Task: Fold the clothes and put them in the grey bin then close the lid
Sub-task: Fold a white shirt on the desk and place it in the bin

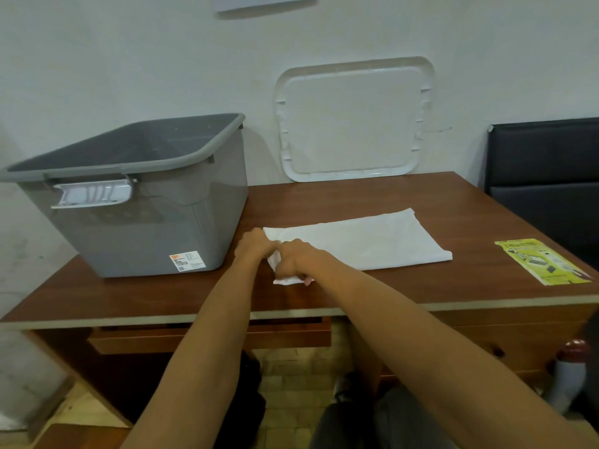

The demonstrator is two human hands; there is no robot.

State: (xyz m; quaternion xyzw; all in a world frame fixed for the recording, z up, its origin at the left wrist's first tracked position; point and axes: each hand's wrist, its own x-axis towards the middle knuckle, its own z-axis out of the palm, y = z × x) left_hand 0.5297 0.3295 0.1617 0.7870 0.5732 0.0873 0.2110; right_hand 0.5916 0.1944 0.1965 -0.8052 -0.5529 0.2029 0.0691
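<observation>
White cloth (363, 241) lies as a long flat strip on the table (372, 286), just right of the grey bin (146, 228). Its right end is spread flat. Its left end is gathered under both hands.

Hand state:
- Left hand (254, 246): fingers curled, gripping the far-left corner.
- Right hand (298, 260): fingers curled round a bunched part of the near-left corner.
- Whether the two hands touch cannot be told.

Step in hand, as judged: fold the left end over toward the right end.

Recommended procedure:
1. Draw the hands apart along the left edge until it is taut and the bunching is released.
2. Lift only enough to clear the table. Soft fabric will sag between the hands.
3. Carry the left edge across and align it with the right edge, corner to corner.
4. Lay it down and smooth outward from the fold.

Caution: a fold made over bunched fabric is likely to set skewed or creased.

The bin stands open. The white lid (353, 121) leans against the far wall. Placing and closing are not yet done.
</observation>
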